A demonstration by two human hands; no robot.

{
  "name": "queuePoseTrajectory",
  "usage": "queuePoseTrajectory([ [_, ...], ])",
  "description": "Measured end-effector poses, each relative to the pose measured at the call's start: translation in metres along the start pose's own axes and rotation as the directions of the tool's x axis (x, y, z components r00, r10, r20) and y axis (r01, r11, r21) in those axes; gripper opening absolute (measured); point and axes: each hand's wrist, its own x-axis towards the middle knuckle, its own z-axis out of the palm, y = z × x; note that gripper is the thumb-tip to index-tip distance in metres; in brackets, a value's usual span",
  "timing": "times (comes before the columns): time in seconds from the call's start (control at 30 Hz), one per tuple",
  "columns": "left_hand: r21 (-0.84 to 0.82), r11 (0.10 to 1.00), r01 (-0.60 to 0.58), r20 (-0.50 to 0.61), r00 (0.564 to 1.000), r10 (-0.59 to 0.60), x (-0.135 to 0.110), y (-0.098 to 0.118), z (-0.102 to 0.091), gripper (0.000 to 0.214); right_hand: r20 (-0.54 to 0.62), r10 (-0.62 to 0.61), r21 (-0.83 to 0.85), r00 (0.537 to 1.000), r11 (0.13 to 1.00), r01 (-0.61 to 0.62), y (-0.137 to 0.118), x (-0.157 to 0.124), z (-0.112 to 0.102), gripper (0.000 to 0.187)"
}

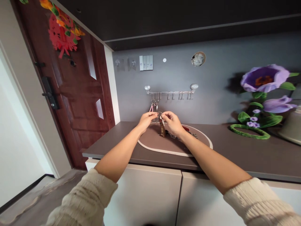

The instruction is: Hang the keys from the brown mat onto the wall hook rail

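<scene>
Both hands meet over a brown oval mat [164, 146] with a pale rim. Between them is a thin metal key ring [160, 112]. My left hand [147, 120] pinches the ring's left side, thumb and fingers together. My right hand [173, 123] is closed at its right side, where a brown key fob [162, 127] with lettering hangs down. More keys [194, 135] and something red [186, 128] lie on the mat, partly behind my right wrist. Just behind my left hand, another bunch of keys [154, 104] with a pink strap hangs from the hook rail [170, 92].
The rail is fixed to the grey back wall, below a switch panel [146, 63] and a round hole [198, 59]. Purple flowers [264, 80] stand on the counter [235, 153] at right. A dark shelf [188, 18] overhangs it. A red-brown door [80, 84] is at left.
</scene>
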Motion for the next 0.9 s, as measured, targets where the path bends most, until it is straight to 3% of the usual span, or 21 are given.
queuePoseTrajectory([
  [0.23, 0.06, 0.992, -0.11, 0.006, 0.994, 0.11, 0.001, -0.002, 0.002, 0.024, 0.032, 0.123, 0.191, 0.992, 0.973, -0.127, 0.005, -0.001, 0.004, 0.03],
  [0.5, 0.065, 0.988, -0.14, 0.018, 0.99, 0.139, -0.002, -0.004, 0.007, 0.023, 0.025, 0.182, 0.249, 0.983, 0.951, -0.182, 0.005, -0.002, 0.002, 0.029],
  [0.7, 0.055, 0.986, -0.157, -0.089, 0.983, 0.162, 0.001, -0.009, 0.007, 0.023, -0.021, 0.226, 0.303, 0.974, 0.93, -0.209, -0.015, -0.004, 0.004, 0.031],
  [0.9, 0.037, 0.993, -0.11, -0.178, 0.977, 0.115, 0.004, -0.013, 0.007, 0.018, -0.075, 0.186, 0.257, 0.98, 0.953, -0.161, -0.021, 0.011, 0.001, 0.032],
])
